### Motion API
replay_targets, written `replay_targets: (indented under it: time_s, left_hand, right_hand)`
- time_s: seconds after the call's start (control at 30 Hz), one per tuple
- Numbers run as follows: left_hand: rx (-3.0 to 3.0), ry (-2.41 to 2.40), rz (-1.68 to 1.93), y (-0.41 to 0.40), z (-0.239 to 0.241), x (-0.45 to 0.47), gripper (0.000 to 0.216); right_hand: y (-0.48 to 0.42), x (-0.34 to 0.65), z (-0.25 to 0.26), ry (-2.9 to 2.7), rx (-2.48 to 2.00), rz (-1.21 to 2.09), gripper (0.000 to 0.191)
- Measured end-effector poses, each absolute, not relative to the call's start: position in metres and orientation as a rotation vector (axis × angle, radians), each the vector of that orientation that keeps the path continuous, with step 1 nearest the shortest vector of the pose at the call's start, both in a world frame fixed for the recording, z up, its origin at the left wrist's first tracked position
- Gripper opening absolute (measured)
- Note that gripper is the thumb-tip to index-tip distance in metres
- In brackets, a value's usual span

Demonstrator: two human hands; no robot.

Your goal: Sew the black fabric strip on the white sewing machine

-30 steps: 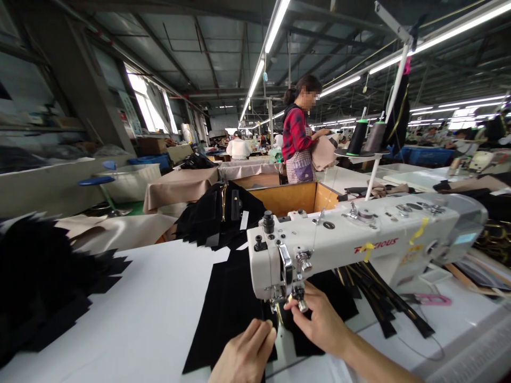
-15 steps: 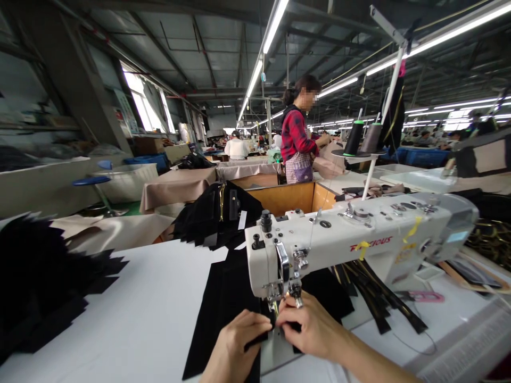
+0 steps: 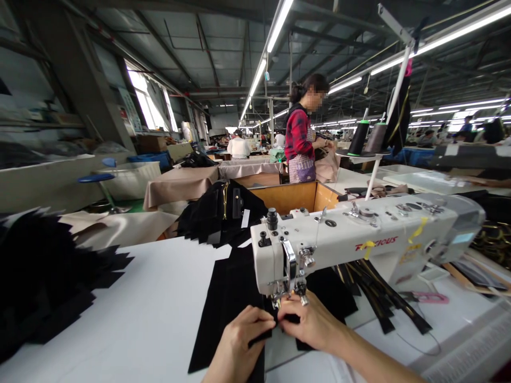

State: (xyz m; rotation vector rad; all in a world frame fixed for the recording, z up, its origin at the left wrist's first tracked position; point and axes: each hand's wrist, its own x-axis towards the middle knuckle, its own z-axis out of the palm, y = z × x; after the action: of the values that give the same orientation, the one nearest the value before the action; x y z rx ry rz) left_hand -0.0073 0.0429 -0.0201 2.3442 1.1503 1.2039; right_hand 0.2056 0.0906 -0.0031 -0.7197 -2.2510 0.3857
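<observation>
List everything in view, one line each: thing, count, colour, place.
sewing machine: one, white, on the table at centre right
black fabric piece: one, black, flat under the machine's needle, beneath both hands
stack of cut pieces: one, black, fanned out on the table at far left
black strips: several, black with gold edges, under the machine's arm
thread cones: two, dark, on the stand behind the machine
wooden box: one, tan, behind the machine
table: one, white, in the foreground
co-worker: one, red plaid shirt, standing behind the box
left hand: one, pressing the fabric near the needle
right hand: one, fingers pinching the fabric under the presser foot
</observation>
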Motion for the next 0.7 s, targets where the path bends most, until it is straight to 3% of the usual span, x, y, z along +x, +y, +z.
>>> replay_targets:
  time_s: [0.2, 0.37, 0.7]
  left_hand:
    - [2.728, 1.113, 1.089, 0.038, -0.024, -0.002, 0.051]
    - [3.058, 1.132, 1.004, 0.033, -0.013, 0.003, 0.037]
    - [3.139, 1.108, 1.063, 0.034, -0.020, -0.001, 0.038]
  right_hand:
    - [0.091, 0.207, -0.005, -2.233, -0.702, 0.441, 0.017]
    - [0.090, 0.217, 0.001, -2.019, -0.654, 0.592, 0.016]
    - [0.090, 0.221, 0.007, -1.976, -0.739, 0.586, 0.017]
